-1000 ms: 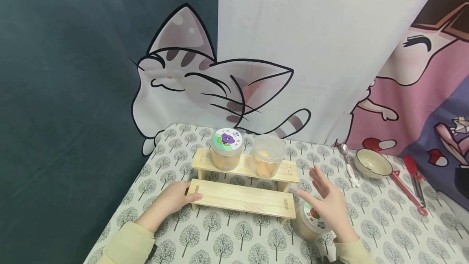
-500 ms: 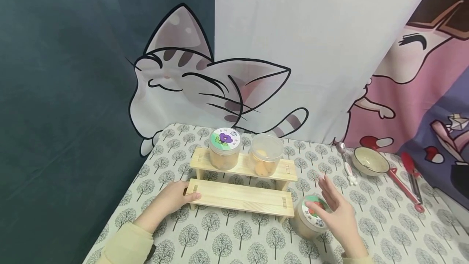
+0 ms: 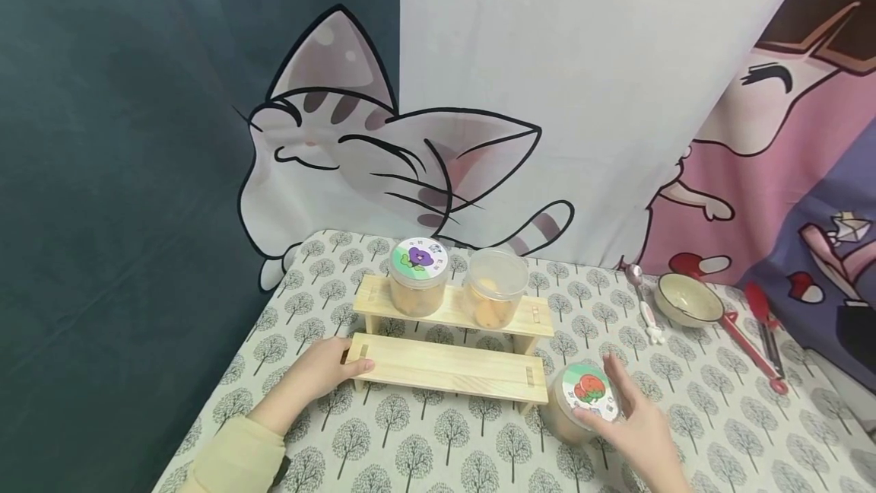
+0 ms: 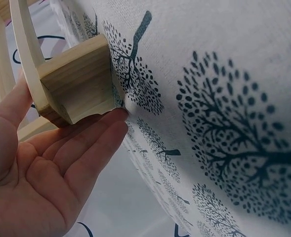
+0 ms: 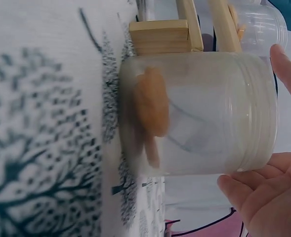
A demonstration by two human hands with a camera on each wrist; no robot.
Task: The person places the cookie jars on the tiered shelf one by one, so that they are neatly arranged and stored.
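Observation:
A two-tier wooden rack point(image 3: 448, 368) stands on the tree-print cloth. At the lower tier's left end my left hand point(image 3: 320, 373) grips it, thumb on top; in the left wrist view the fingers of the left hand point(image 4: 61, 173) lie against the end leg point(image 4: 78, 74). Right of the rack stands a lidded jar point(image 3: 566, 426) with a tomato picture on its lid point(image 3: 590, 389). My right hand point(image 3: 636, 428) is spread around that lid, thumb over its near edge. Orange pieces point(image 5: 152, 101) show inside the jar in the right wrist view, with the right hand point(image 5: 271, 200) beside its lid end.
The upper tier bears a jar point(image 3: 417, 295) with a purple-picture lid and an uncovered jar point(image 3: 494, 297) with orange pieces. Farther right lie a spoon point(image 3: 646, 310), a cream bowl point(image 3: 687, 303) and red-handled utensils point(image 3: 753, 348). A cat-print curtain point(image 3: 479, 36) hangs behind.
My right hand first moved right, off the tomato-lid jar's top, then came lower beside the lid, so more of the lid shows. My left hand keeps its grip on the rack.

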